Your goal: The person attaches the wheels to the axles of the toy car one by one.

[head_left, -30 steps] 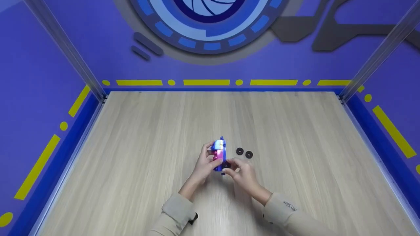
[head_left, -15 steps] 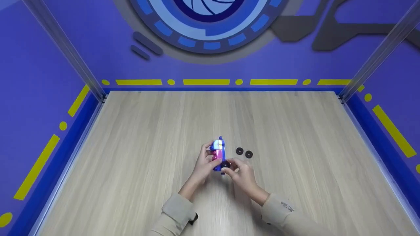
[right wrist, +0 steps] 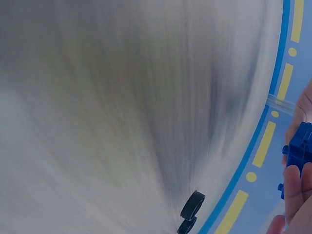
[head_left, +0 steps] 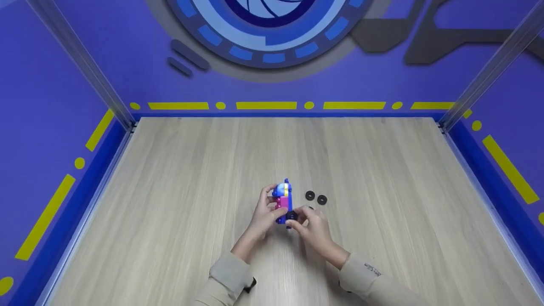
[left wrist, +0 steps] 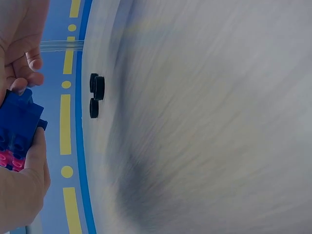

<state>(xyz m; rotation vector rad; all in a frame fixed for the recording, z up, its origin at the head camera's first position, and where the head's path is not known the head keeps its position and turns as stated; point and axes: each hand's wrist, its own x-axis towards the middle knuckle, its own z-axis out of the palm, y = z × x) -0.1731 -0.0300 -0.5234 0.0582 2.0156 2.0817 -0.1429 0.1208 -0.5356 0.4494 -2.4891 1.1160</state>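
In the head view, my left hand (head_left: 264, 213) grips a toy car (head_left: 284, 201) built of blue and pink blocks, its thumb across the pink part. A black wheel (head_left: 291, 216) sits against the car's right side at the near end. My right hand (head_left: 315, 226) pinches this wheel between thumb and fingers. The left wrist view catches the studded blue blocks (left wrist: 20, 119) at its left edge, with both hands around them. From the right wrist, only part of the blue body (right wrist: 301, 146) shows, partly covered by fingers.
Two loose black wheels (head_left: 316, 197) lie on the wooden table (head_left: 204, 170) just beyond my right hand. A third wheel (left wrist: 99, 88) shows in the left wrist view, mostly hidden by my right hand from above. Blue panels (head_left: 272, 91) wall the table at the back and sides.
The car has turned slightly, so more of the black wheel's face shows. My right hand has shifted a little left, and a sliver of the third loose wheel now peeks out behind its fingers.
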